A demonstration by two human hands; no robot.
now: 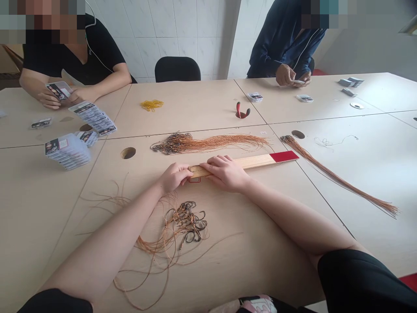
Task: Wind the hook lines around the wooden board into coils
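Observation:
A flat wooden strip [256,162] with a red end lies slantwise in front of me. My left hand [176,177] pinches at its left tip, where a dark hook seems to lie against the wood. My right hand [226,173] rests over the strip just beside, its fingers wrapped across the top and thumb below. Nearer to me is a loose tangle of dark fishhooks [189,219] on orange-brown lines. Beyond the strip lies a long bundle of hooks with orange line [211,142]. What sits beneath my fingers is partly hidden.
Another line bundle [342,176] lies at right. Stacked clear packs [67,151] stand at left. Red-handled pliers [243,112] stick out of a table hole; yellow bands [151,105] lie further left. Across the table, one person [74,65] holds a labelled pack and another [283,48] handles a small item.

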